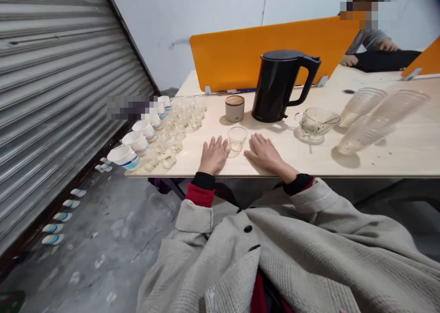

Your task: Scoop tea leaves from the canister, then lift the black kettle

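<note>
My left hand [213, 156] lies flat on the table, its fingers stretched out close to the left side of a clear plastic cup [237, 140]. That cup stands upright and looks to have a little liquid at its base. To its right, my right hand [264, 152] rests palm down with fingers extended, apart from the cup. Neither hand holds anything. Behind the cup is a small grey canister with a wooden lid [235, 110]. A black electric kettle [277, 86] stands farther back, its handle to the right.
Many clear cups [178, 125] and a row of white paper cups [135, 142] fill the table's left end. On the right are a glass cup with tea leaves [318, 121] and leaning stacks of plastic cups [367, 132]. Behind an orange divider [227, 58], another person's hands [388, 45] show.
</note>
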The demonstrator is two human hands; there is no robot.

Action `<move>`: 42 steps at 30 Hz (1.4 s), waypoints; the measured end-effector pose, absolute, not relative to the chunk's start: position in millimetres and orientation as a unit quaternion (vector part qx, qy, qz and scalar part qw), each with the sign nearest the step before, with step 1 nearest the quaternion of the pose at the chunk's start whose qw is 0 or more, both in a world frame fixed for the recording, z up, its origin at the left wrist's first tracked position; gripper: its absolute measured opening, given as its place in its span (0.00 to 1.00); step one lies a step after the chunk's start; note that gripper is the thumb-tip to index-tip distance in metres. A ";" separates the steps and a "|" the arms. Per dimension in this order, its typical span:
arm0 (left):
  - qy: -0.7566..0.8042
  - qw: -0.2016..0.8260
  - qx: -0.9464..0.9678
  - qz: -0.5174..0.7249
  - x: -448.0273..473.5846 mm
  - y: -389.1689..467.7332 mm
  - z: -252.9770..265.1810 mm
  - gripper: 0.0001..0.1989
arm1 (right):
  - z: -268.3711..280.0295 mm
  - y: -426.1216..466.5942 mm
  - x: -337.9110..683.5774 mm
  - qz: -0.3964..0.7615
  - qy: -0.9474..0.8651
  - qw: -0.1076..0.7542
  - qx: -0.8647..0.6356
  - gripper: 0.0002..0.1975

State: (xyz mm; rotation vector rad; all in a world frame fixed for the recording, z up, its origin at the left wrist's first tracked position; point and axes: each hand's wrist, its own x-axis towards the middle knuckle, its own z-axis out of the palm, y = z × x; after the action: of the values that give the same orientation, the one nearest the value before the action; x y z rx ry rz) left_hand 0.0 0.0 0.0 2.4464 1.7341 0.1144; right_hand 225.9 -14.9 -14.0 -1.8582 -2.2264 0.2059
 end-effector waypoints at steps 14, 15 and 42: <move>0.573 0.004 0.807 0.144 -6.9 -45.9 -18.1 0.28 | -26.6 26.4 199.4 0.202 -0.686 0.414 -0.564 0.29; 0.569 0.003 0.807 0.156 -6.8 -46.0 -19.3 0.27 | -22.7 28.2 198.4 0.204 -0.685 0.421 -0.559 0.29; 0.462 -0.111 0.803 0.360 -11.7 -55.3 -53.7 0.09 | -9.7 131.3 56.7 0.327 -0.714 0.396 -0.476 0.20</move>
State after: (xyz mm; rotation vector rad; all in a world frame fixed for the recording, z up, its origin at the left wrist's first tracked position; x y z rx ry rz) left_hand -11.7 -55.3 -53.7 2.7175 1.5642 1.2170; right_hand 56.7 131.3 -9.7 -1.2066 -1.8091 0.8294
